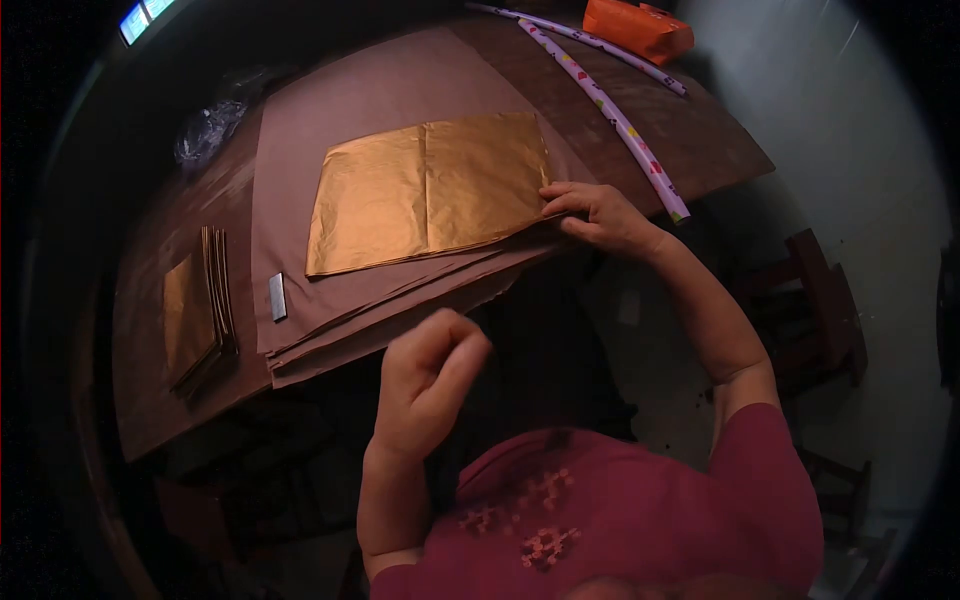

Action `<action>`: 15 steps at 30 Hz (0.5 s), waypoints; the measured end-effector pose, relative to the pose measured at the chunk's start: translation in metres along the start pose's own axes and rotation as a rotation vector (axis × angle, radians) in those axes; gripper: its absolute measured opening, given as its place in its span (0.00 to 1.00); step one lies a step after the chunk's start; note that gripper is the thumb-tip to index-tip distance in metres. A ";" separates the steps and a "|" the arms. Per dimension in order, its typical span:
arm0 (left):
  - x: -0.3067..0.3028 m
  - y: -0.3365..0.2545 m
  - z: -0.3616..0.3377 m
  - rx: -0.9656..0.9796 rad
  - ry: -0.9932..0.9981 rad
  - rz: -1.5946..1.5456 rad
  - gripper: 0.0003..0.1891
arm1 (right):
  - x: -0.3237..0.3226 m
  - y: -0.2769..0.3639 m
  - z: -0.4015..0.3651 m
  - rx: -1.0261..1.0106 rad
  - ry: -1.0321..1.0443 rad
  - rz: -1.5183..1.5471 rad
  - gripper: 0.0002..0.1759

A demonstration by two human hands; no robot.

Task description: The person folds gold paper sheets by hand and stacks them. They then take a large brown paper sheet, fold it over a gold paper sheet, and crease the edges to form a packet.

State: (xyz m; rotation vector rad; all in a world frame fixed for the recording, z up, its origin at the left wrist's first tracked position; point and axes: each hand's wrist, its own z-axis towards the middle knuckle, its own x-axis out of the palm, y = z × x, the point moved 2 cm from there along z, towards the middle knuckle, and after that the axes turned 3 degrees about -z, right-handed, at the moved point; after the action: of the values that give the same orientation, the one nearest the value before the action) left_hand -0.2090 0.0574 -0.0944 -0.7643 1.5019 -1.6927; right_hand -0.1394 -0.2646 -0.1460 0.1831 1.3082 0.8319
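Observation:
A stack of shiny gold sheets (pixel 375 195), creased down the middle, lies on larger brown paper sheets (pixel 330 100). At its right edge, my right hand (pixel 605 218) pinches the corner, with thumb below and fingers on top. My left hand (pixel 432 375) is curled into a loose fist in front of the table's near edge, apart from the paper. Nothing shows sticking out of it, though its palm side is hidden. A small silvery bar (pixel 278 297), perhaps a strip of staples, rests on the brown paper's left side.
Folded gold sheets (pixel 192 315) sit at the table's left. Crumpled clear plastic (pixel 210 130) lies behind them. Two patterned pink rolls (pixel 610 115) and an orange packet (pixel 640 30) are at the far right. The wooden table (pixel 720 155) has a curved edge; a chair (pixel 815 300) stands beyond my right arm.

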 end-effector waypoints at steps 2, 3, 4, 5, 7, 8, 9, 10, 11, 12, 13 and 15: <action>-0.003 0.025 0.029 0.216 -0.247 0.374 0.07 | 0.000 -0.001 0.002 0.040 0.000 0.056 0.14; -0.004 0.028 0.040 0.075 -0.262 0.358 0.11 | -0.001 -0.001 0.004 0.061 0.002 0.070 0.13; -0.004 0.031 0.053 0.077 -0.259 0.358 0.11 | -0.002 -0.001 0.006 0.083 0.002 0.084 0.13; -0.004 0.035 0.066 0.242 -0.297 0.537 0.14 | -0.004 0.001 0.008 0.084 0.001 0.082 0.13; -0.002 0.042 0.091 0.411 -0.335 0.712 0.17 | -0.008 0.006 0.015 0.093 0.047 0.051 0.12; 0.001 0.045 0.104 0.444 -0.294 0.741 0.20 | -0.009 0.006 0.017 0.093 0.045 0.049 0.12; 0.003 0.048 0.116 0.475 -0.252 0.770 0.23 | -0.009 0.006 0.019 0.076 0.027 0.060 0.12; 0.004 0.053 0.127 0.477 -0.250 0.770 0.23 | -0.010 0.006 0.022 0.059 0.011 0.072 0.11; 0.006 0.058 0.138 0.452 -0.201 0.783 0.22 | -0.011 0.007 0.023 0.060 0.008 0.071 0.11; 0.009 0.057 0.146 0.426 -0.152 0.796 0.21 | -0.012 0.009 0.026 0.112 0.042 0.176 0.13; 0.009 0.055 0.153 0.426 -0.150 0.795 0.21 | -0.014 0.012 0.027 0.164 0.076 0.281 0.15; 0.007 0.056 0.166 -0.036 0.032 0.543 0.18 | -0.021 0.027 0.028 0.152 0.061 0.362 0.19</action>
State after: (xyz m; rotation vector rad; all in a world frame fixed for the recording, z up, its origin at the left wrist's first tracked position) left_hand -0.0690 -0.0424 -0.1272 -0.3023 1.5854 -1.2736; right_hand -0.1267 -0.2503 -0.1067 0.5302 1.4184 1.0482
